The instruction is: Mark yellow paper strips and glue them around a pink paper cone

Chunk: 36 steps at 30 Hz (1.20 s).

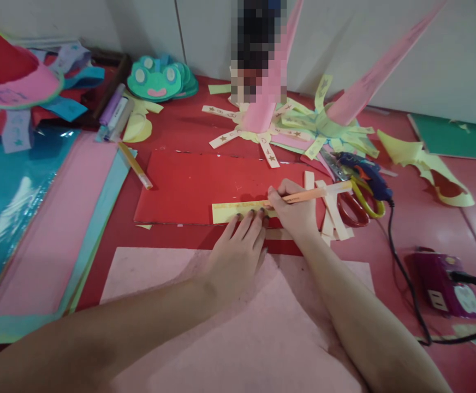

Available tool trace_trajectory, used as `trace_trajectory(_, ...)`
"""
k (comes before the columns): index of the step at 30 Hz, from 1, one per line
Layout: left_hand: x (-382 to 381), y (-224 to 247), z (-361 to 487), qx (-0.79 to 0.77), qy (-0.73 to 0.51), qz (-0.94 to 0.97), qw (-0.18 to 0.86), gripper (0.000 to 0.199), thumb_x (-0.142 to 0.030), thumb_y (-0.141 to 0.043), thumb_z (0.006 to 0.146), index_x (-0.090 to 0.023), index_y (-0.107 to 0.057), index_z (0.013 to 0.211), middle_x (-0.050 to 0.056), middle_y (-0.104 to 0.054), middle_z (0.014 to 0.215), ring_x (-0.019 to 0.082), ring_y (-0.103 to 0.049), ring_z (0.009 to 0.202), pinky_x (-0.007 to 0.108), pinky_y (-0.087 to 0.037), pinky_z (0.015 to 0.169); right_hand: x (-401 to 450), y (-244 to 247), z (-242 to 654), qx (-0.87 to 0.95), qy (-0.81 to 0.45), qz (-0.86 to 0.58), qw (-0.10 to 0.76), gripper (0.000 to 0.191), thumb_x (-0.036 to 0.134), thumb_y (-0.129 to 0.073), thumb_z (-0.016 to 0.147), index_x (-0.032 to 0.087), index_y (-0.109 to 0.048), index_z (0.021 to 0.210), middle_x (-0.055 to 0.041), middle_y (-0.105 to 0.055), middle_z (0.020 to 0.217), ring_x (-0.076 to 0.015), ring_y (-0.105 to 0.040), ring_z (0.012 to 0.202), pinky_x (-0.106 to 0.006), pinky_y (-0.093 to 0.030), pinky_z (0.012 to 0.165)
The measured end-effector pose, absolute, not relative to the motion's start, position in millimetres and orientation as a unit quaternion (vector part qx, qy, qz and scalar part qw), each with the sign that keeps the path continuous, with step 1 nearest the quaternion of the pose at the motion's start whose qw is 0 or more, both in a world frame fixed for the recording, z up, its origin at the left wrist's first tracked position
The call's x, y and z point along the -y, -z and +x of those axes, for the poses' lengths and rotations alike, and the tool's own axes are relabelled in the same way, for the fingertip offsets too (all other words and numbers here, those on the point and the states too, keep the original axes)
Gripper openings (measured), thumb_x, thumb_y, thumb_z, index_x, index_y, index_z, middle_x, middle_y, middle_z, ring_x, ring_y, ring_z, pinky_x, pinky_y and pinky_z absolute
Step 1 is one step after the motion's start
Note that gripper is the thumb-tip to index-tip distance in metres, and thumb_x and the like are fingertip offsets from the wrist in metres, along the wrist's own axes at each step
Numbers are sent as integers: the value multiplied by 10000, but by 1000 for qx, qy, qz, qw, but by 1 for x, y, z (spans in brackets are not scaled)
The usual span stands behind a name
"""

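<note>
A yellow paper strip (228, 213) lies on a red board (180, 183), with faint orange writing along its top edge. My left hand (240, 240) rests flat on the strip's lower side, fingers stretched out and pressing it down. In my right hand (297, 210) an orange marker pen (309, 194) is gripped, its tip at the strip's upper edge. The right end of the strip is partly hidden by my hands. Several pale paper strips (334, 210) lie loose just right of my right hand.
Scissors (356, 204) and a blue glue gun (364, 169) lie at right, its cord running to a purple power box (446, 284). Behind stand pink paper cones (258, 112) with strips. A frog cutout (158, 79), a capped yellow pen (135, 165) and coloured sheets (53, 229) are at left.
</note>
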<state>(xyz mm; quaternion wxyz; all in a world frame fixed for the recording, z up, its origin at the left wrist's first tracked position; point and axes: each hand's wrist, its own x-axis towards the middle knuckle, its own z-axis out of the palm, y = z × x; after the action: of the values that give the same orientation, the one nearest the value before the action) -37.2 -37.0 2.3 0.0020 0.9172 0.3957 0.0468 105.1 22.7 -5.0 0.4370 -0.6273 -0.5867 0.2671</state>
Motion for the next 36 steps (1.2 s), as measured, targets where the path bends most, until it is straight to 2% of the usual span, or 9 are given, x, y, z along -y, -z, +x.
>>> trace_trajectory(6,37,-3,-38,-396,-46,917,1,444,-257,-266,934,-31,-444,1272,154,-452,1343,277,-391,1249,422,-323,1031,-23,5,105,565,-267,-641,445,331,202,-513,743,203,-286,502,81,-319,439,-62,-435,418,-190,-312,416)
trace_trajectory(12,37,-2,-37,-397,-37,917,-13,447,-257,-250,937,-46,-437,1284,139,-450,1351,269,-403,1242,417,-322,1035,-22,4,105,547,-275,-653,446,333,264,-530,766,203,-327,509,80,-361,425,-75,-486,416,-192,-336,416)
trace_trajectory(24,37,-3,-38,-397,-39,917,-1,444,-254,-265,932,-42,-442,1280,147,-446,1351,275,-392,1248,423,-319,1041,-23,6,105,570,-262,-644,437,339,231,-524,757,202,-312,495,79,-321,439,-65,-420,411,-200,-312,416)
trace_trajectory(30,37,-3,-37,-398,-40,916,-5,443,-257,-270,929,-48,-443,1280,144,-445,1355,269,-390,1252,424,-321,1040,-22,4,104,548,-268,-654,447,325,236,-515,758,206,-313,506,81,-332,433,-81,-494,425,-192,-319,403)
trace_trajectory(36,38,-2,-37,-392,-52,918,-7,441,-257,-295,924,-28,-449,1268,150,-454,1343,286,-397,1242,428,-321,1037,-23,7,105,563,-265,-641,449,329,188,-516,725,202,-279,496,82,-283,449,-54,-360,412,-190,-299,405)
